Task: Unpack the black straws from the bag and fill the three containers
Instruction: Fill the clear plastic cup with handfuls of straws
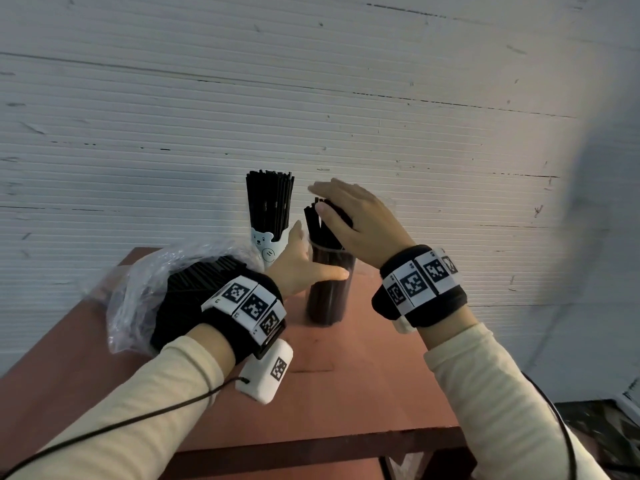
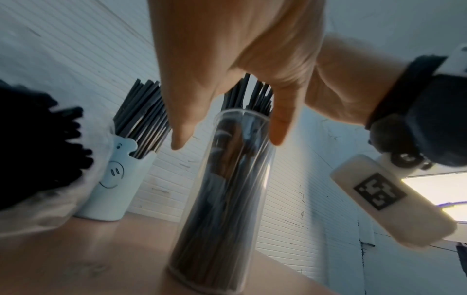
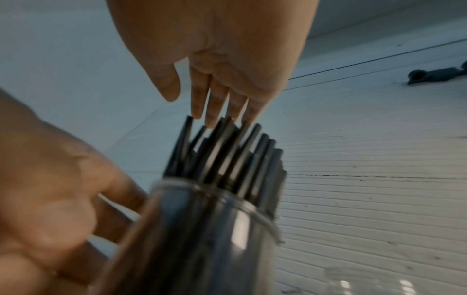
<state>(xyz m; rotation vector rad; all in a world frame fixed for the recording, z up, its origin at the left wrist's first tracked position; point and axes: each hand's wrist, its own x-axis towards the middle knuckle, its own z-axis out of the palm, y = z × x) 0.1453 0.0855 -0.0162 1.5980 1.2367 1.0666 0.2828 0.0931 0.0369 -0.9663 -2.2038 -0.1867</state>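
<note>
Left of centre, the bag (image 1: 138,289) of black straws (image 1: 194,277) lies on the table (image 1: 346,393). At centre, behind the bag, stands the filled bear cup (image 1: 265,249). My left hand (image 1: 299,263) clasps the clear container (image 1: 330,292), thumb across its front. My right hand (image 1: 353,220), fingers straight, lies flat on the container's straw tops.

We log a reddish-brown table (image 1: 363,382) across the lower centre of the head view. At its left lies a crumpled clear bag (image 1: 138,289) of black straws (image 1: 194,282). Mid-frame near the far edge stand a pale bear cup (image 1: 266,247) and, just to its right, a clear cylinder (image 1: 329,299), both upright and straw-packed.
</note>
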